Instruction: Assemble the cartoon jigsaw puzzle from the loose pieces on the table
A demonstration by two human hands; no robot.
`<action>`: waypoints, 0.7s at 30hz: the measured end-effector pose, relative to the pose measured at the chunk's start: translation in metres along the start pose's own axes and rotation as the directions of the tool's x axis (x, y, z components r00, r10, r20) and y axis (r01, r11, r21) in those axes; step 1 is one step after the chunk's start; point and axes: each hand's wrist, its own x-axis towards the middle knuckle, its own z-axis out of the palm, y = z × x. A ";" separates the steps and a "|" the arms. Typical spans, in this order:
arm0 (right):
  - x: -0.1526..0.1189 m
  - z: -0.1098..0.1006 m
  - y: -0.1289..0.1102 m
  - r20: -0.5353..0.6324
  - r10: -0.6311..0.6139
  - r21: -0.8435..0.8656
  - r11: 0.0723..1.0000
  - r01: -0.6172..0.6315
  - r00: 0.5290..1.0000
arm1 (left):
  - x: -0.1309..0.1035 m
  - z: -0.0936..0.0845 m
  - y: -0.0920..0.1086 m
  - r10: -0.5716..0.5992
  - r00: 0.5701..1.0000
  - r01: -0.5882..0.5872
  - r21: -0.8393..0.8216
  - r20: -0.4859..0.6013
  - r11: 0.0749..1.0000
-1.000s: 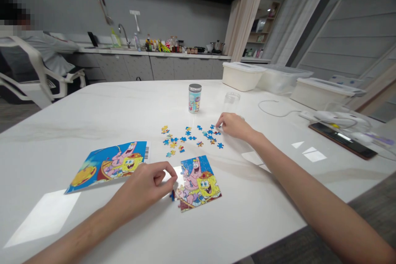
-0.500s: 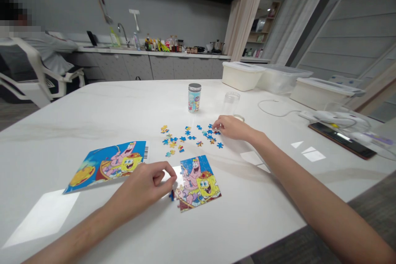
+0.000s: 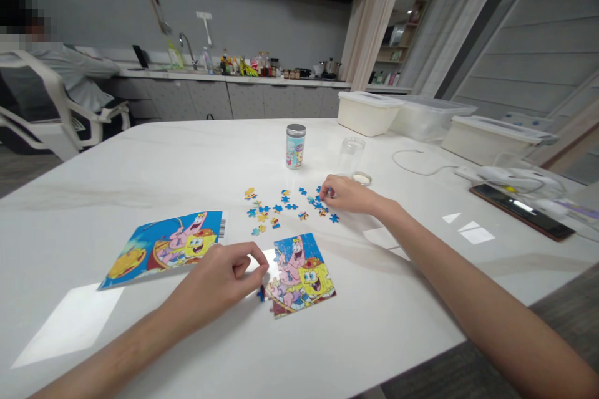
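Note:
A partly assembled jigsaw puzzle (image 3: 304, 274) with cartoon figures lies flat before me, its left edge uneven. At that edge is my left hand (image 3: 234, 274), thumb and index fingertip pinched together; whatever is between them is hidden. A dark blue and red puzzle piece (image 3: 261, 293) shows just below these fingers. My right hand (image 3: 344, 193) reaches into the right side of the loose puzzle pieces (image 3: 291, 206), fingers closed and pointing down. Its fingertips partly cover the pieces there, so any grip is unclear. Left of the puzzle lies a picture card (image 3: 163, 243) with the same scene.
Behind the pieces stands a printed tin with a silver lid (image 3: 295, 146). A clear plastic cup (image 3: 352, 153) and a small ring-like lid (image 3: 362, 178) are beside it. Storage boxes (image 3: 367, 113), a cable (image 3: 416, 168) and a phone (image 3: 519, 212) lie right. A person (image 3: 84, 75) sits far left.
My right hand has shifted slightly among the loose pieces, and a dark piece that showed under its fingers is out of sight. My left hand stays at the puzzle's edge.

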 end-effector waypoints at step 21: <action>0.000 -0.001 -0.007 -0.059 0.089 0.064 0.994 -0.085 0.994 | -0.002 0.001 0.000 0.023 1.000 -0.024 -0.032 -0.020 0.999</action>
